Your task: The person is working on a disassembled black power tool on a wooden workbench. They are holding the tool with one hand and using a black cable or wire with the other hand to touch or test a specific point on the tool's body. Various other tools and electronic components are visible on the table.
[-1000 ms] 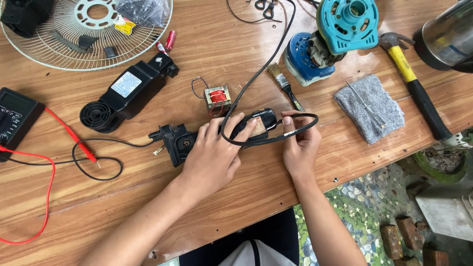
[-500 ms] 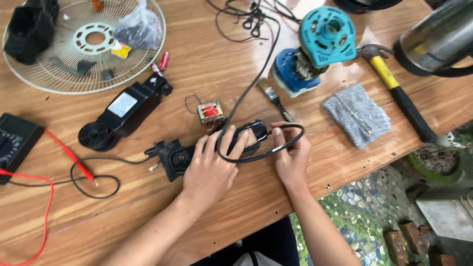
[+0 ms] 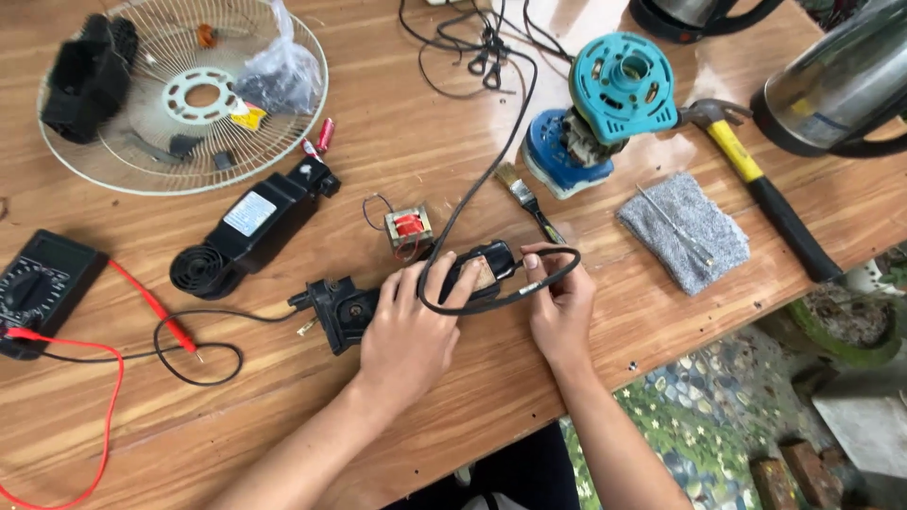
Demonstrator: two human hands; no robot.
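Observation:
My left hand (image 3: 408, 326) lies over a black plastic device housing (image 3: 342, 307) on the wooden table (image 3: 283, 416), fingers wrapped on its body. My right hand (image 3: 559, 307) pinches the looped end of a black power cord (image 3: 491, 179) beside the housing's right end. The cord curves round my fingers and runs up the table to the far edge. A small transformer with a red coil (image 3: 408, 229) sits just above my left hand.
A second black housing (image 3: 253, 225), a multimeter (image 3: 38, 283) with red and black leads, a white fan grille (image 3: 184, 94) holding parts, a small paintbrush (image 3: 529, 200), a teal and blue motor (image 3: 605, 109), a grey cloth (image 3: 685, 231), a yellow-handled hammer (image 3: 761, 189) and a kettle (image 3: 836, 90) surround my hands.
The view has shifted, so everything sits lower in the frame. Both hands keep their grip on the housing and the cord; the cord loop looks slightly tighter.

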